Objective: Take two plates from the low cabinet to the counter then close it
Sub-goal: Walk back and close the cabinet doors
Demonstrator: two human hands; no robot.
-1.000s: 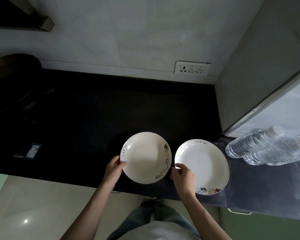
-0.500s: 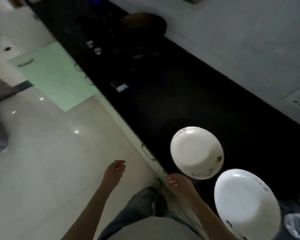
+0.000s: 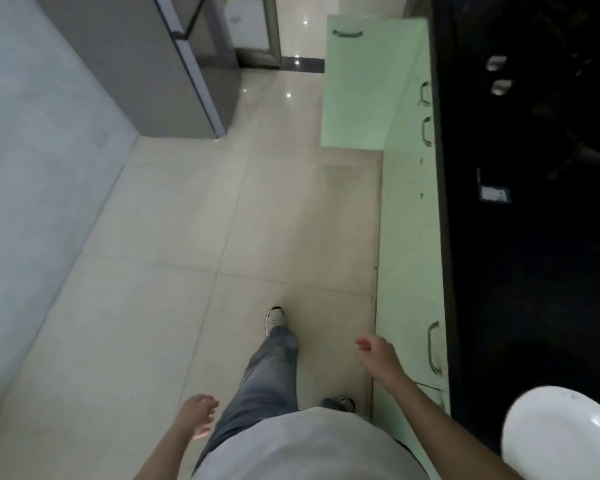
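One white plate (image 3: 565, 433) lies on the black counter (image 3: 534, 271) at the lower right; the second plate is out of view. Far ahead, a pale green low cabinet door (image 3: 361, 88) stands open, swung out over the floor. My left hand (image 3: 198, 415) hangs low over the floor beside my leg, fingers loosely apart and holding nothing. My right hand (image 3: 376, 353) is in front of the green cabinet fronts, fingers curled, nothing in it.
A grey refrigerator (image 3: 174, 64) stands at the upper left past a pale wall (image 3: 32, 168). Beige floor tiles (image 3: 205, 220) run between wall and the green cabinet fronts (image 3: 409, 254). Dark items and a small card (image 3: 494, 194) lie on the counter.
Both hands have left the plates on the counter. My view has swung left along the floor toward the open cabinet door, and I am stepping that way.
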